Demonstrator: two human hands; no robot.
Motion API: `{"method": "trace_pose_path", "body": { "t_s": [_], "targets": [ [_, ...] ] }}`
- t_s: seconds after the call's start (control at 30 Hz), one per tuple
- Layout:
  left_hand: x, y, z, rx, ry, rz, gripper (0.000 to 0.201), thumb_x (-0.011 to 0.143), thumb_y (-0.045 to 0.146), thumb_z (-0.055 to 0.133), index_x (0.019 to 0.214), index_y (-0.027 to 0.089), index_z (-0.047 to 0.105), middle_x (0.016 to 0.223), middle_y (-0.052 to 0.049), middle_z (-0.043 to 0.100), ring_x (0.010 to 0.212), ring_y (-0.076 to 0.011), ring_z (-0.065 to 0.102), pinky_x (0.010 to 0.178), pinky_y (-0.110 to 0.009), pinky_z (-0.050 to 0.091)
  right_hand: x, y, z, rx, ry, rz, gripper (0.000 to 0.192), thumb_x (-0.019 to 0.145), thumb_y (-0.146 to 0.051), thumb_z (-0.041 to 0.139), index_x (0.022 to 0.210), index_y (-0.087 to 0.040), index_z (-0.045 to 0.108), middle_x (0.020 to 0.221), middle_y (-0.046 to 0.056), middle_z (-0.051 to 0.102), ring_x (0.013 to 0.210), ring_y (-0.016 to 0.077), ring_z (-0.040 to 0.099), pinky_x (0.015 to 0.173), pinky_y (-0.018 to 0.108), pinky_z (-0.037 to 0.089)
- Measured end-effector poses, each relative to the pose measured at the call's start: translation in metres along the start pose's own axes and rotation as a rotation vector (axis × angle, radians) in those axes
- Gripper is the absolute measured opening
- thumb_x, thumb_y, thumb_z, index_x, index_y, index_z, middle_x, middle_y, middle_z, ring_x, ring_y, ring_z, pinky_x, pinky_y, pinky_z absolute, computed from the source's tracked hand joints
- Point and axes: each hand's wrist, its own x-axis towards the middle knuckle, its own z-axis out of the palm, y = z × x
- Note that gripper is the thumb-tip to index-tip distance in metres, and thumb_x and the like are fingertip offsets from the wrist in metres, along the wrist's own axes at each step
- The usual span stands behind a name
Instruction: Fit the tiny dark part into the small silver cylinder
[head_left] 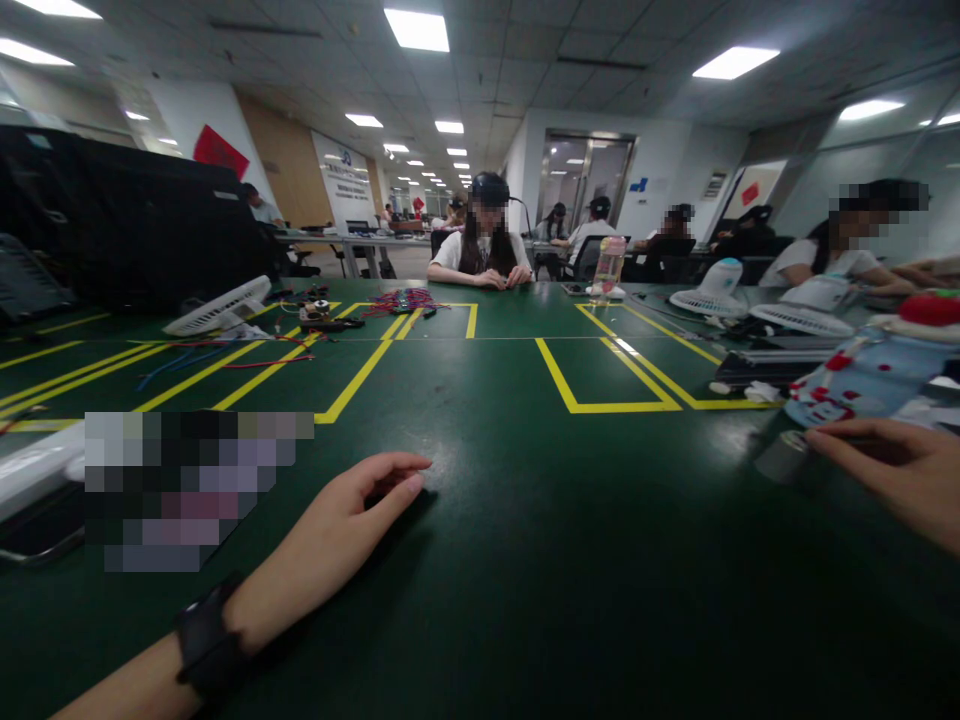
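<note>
My left hand [367,505] rests on the green table top [525,560], its fingers loosely curved and the thumb a little apart from them. Nothing shows between them. A black band [210,635] circles that wrist. At the right edge, the thumb and fingertips of my right hand [892,470] pinch the side of a small grey cylinder [782,460] with a paler top. The cylinder is upright at table level and somewhat blurred, so its exact kind is unclear. Just behind it stands a light blue, red-dotted container [855,375] with a red top.
White fans [802,305] lie at the right, with another fan [225,305] at the left. Wires [409,300] and small parts lie farther back. Yellow tape [622,408] marks the table. A phone [41,525] is at the left. Across the table sits a person [480,245].
</note>
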Motion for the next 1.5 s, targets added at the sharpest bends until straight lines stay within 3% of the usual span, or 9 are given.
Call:
{"method": "trace_pose_path", "body": {
  "t_s": [0.1,0.33,0.67,0.83,0.93,1.03,1.2,1.33,1.5],
  "targets": [
    [0.000,0.002,0.000,-0.006,-0.007,0.006,0.034,0.089,0.049,0.048,0.115,0.030,0.060,0.113,-0.002,0.066,0.103,-0.0259,0.062,0.088,-0.039,0.047,-0.005,-0.013,-0.011,0.047,-0.164,0.088,0.046,0.075,-0.065,0.050,0.100,-0.029,0.066,0.093,0.007,0.065,0.072,0.0187,0.058,0.065,0.033,0.043],
    [0.001,0.001,0.000,0.041,-0.001,0.018,0.031,0.089,0.049,0.049,0.110,0.031,0.063,0.110,0.000,0.068,0.101,-0.0242,0.062,0.087,-0.036,0.048,-0.006,-0.014,-0.012,0.023,-0.070,0.087,0.054,0.078,-0.067,0.044,0.103,-0.025,0.065,0.092,0.011,0.064,0.071,0.0205,0.057,0.064,0.034,0.042],
    [-0.001,0.004,-0.001,0.042,-0.007,0.014,0.032,0.089,0.049,0.049,0.112,0.030,0.062,0.110,0.000,0.068,0.100,-0.0240,0.063,0.085,-0.035,0.049,0.006,0.000,0.000,0.131,-0.111,0.109,0.053,0.072,-0.054,0.061,0.117,-0.026,0.061,0.096,0.011,0.066,0.071,0.0207,0.061,0.066,0.035,0.042],
    [-0.001,0.004,0.000,0.040,-0.007,0.022,0.033,0.089,0.048,0.049,0.111,0.029,0.063,0.110,-0.001,0.068,0.101,-0.0247,0.062,0.086,-0.036,0.049,-0.001,-0.004,0.003,0.205,-0.201,0.068,0.058,0.062,-0.056,0.070,0.107,-0.022,0.058,0.096,0.011,0.066,0.083,0.0233,0.063,0.072,0.035,0.046],
    [0.000,0.005,0.000,0.054,0.003,0.034,0.034,0.088,0.048,0.048,0.110,0.028,0.064,0.110,-0.003,0.068,0.100,-0.0256,0.063,0.086,-0.037,0.049,-0.015,-0.028,0.003,0.174,-0.103,-0.059,0.048,0.073,-0.054,0.062,0.108,-0.022,0.055,0.100,0.012,0.063,0.082,0.0215,0.063,0.071,0.033,0.048],
    [0.000,0.006,0.001,0.072,0.013,0.048,0.034,0.088,0.049,0.047,0.109,0.028,0.064,0.108,-0.003,0.068,0.099,-0.0257,0.062,0.086,-0.038,0.049,-0.040,-0.077,0.007,0.302,-0.038,-0.349,0.044,0.076,-0.047,0.063,0.111,-0.021,0.053,0.106,0.011,0.061,0.085,0.0191,0.062,0.073,0.031,0.050],
    [-0.001,0.007,0.002,0.094,0.010,0.066,0.031,0.089,0.048,0.048,0.109,0.029,0.064,0.110,-0.002,0.067,0.101,-0.0252,0.061,0.087,-0.038,0.047,-0.090,-0.184,0.019,0.682,-0.230,-0.859,0.037,0.081,-0.031,0.060,0.116,-0.023,0.049,0.114,0.006,0.057,0.103,0.0149,0.056,0.092,0.032,0.048],
    [-0.002,0.005,-0.001,0.108,0.002,0.088,0.029,0.089,0.047,0.049,0.107,0.030,0.065,0.110,0.000,0.067,0.103,-0.0245,0.061,0.090,-0.037,0.046,-0.109,-0.228,0.028,0.779,-0.370,-0.935,0.034,0.080,-0.023,0.059,0.113,-0.023,0.049,0.112,0.004,0.056,0.101,0.0131,0.055,0.090,0.030,0.048],
    [0.002,0.021,0.009,0.096,0.022,0.115,0.032,0.089,0.046,0.049,0.111,0.027,0.063,0.108,-0.003,0.067,0.097,-0.0247,0.062,0.086,-0.038,0.049,-0.113,-0.224,0.042,0.842,-0.425,-0.834,0.061,0.075,-0.030,0.066,0.128,-0.024,0.036,0.119,0.007,0.053,0.105,0.0154,0.055,0.093,0.034,0.048]
  ]
}}
